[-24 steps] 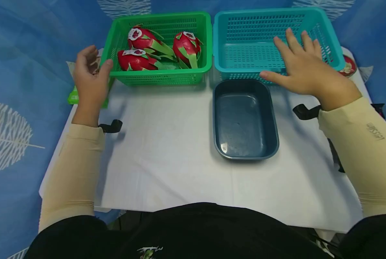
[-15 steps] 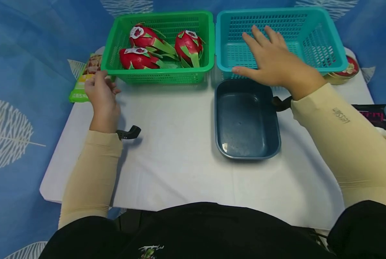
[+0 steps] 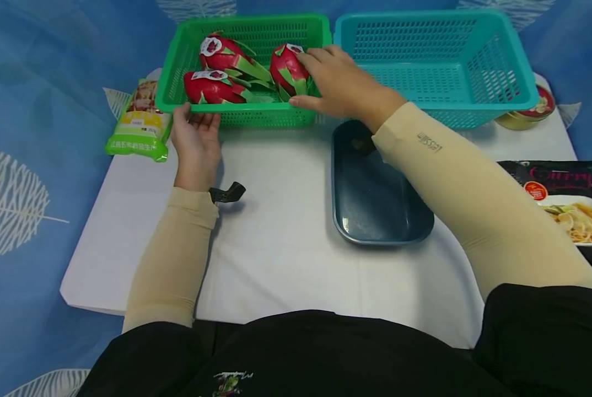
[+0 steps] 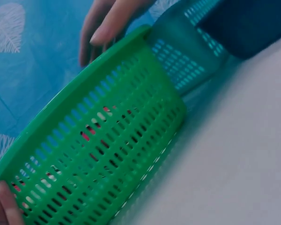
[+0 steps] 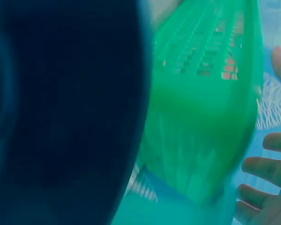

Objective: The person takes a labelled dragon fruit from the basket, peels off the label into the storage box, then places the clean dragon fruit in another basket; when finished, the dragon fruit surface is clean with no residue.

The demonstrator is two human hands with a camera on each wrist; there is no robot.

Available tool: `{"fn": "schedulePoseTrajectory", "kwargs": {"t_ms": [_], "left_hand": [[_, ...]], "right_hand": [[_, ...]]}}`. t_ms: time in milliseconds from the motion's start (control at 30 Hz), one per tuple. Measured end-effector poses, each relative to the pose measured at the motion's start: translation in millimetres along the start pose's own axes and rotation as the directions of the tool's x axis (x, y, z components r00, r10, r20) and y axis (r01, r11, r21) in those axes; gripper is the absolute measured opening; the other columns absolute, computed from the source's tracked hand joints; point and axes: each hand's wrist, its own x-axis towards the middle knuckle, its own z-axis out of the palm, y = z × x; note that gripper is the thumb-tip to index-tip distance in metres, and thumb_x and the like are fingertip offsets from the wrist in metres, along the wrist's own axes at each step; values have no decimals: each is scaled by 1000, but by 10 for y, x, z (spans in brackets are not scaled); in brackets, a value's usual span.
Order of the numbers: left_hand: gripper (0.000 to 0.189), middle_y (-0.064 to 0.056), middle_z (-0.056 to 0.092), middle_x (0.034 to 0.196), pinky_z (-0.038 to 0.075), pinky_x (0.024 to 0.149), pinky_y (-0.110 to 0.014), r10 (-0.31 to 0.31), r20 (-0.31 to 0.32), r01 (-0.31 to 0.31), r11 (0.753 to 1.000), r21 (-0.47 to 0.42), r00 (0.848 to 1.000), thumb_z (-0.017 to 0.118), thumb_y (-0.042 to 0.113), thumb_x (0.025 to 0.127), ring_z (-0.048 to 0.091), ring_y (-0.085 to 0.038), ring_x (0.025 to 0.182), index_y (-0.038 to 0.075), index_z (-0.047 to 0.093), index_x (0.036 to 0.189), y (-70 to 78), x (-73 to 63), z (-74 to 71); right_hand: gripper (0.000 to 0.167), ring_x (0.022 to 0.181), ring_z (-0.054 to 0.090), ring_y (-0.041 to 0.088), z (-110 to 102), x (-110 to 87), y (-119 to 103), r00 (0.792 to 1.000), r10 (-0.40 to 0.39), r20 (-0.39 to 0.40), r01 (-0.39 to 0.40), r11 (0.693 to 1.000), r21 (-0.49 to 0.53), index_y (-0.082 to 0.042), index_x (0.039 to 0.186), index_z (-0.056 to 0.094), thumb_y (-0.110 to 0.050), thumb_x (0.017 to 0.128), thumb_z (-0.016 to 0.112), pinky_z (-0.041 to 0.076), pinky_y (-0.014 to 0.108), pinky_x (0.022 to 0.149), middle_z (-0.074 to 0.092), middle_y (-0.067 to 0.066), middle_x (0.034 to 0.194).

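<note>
Three red dragon fruits with green scales lie in a green basket [image 3: 256,108] at the back left of the table; one dragon fruit [image 3: 214,88] is at the front left, another [image 3: 221,53] behind it. My left hand [image 3: 198,144] is at the basket's front left, thumb at the rim and fingertips against the outer wall; its fingers [image 4: 8,202] show there in the left wrist view. Fingers spread, my right hand [image 3: 343,82] reaches over the basket's right end, fingertips overlapping the right dragon fruit [image 3: 287,70]. The right wrist view shows its fingers [image 5: 267,168] apart beside the rim.
A turquoise basket [image 3: 435,107] stands right of the green one. In front of it, a dark blue tub [image 3: 375,204] lies partly under my right forearm. A green snack packet [image 3: 139,124] is at left; a round tin [image 3: 529,116] and black curry packet [image 3: 569,187] are at right.
My right hand has swept left from over the turquoise basket to the green basket's right end. The left hand has moved right, from near the snack packet to the green basket's front rim.
</note>
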Motion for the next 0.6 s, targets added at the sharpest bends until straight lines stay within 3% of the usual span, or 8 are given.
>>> {"fn": "schedulePoseTrajectory", "kwargs": {"t_ms": [133, 267, 600], "left_hand": [[24, -15, 56, 99, 59, 87, -37, 13, -9, -14, 995, -98, 1000, 56, 11, 108, 61, -24, 82, -2, 53, 128, -62, 11, 28], [23, -15, 57, 96, 59, 86, -36, 7, -18, -10, 990, -140, 1000, 58, 13, 108, 62, -23, 81, -2, 55, 125, -124, 13, 53], [19, -13, 57, 92, 60, 80, -35, 21, -4, -21, 990, -138, 1000, 58, 13, 108, 61, -22, 76, -3, 56, 118, -242, -6, 96]], "right_hand": [[83, 152, 25, 39, 33, 228, -152, 1000, -17, 17, 17, 1000, 1, 1, 165, 24, -56, 109, 48, 16, 49, 125, 32, 21, 165], [75, 150, 32, 36, 45, 446, -331, 1000, -20, 23, 21, 1000, -16, 1, 163, 29, -49, 111, 48, 18, 44, 125, 40, 21, 161], [58, 143, 46, 22, 87, 857, -681, 993, -10, 117, -2, 994, 107, -2, 159, 38, -35, 113, 48, 36, 30, 116, 50, 14, 154]]}}
